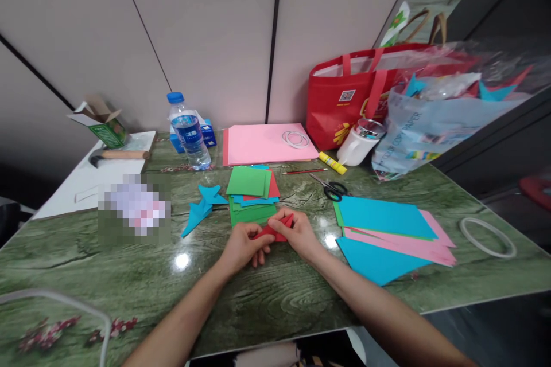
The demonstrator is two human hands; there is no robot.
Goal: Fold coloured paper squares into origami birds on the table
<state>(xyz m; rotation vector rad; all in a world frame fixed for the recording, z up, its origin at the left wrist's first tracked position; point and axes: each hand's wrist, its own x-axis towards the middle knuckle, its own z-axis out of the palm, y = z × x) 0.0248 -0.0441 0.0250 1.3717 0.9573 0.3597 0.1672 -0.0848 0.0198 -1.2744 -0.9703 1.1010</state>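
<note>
A small piece of folded red paper [282,231] is pinched between my two hands, just above the table's near middle. My left hand [246,245] grips its left end, thumb on top. At the other end, my right hand [298,233] has its thumb and fingers closed on the paper, hiding part of it. Right behind my hands lies a stack of square paper sheets [247,183] in green, red and blue. To the left of that stack rests a folded blue paper figure [202,206] with pointed ends.
Scissors [333,188], a glue stick [332,163] and a pencil [305,171] lie behind my right hand. Coloured sheets [387,218] spread to the right. A water bottle [190,135], a hammer [120,155], pink paper [262,143], a white mug [359,142] and a red bag [331,103] stand or lie farther back.
</note>
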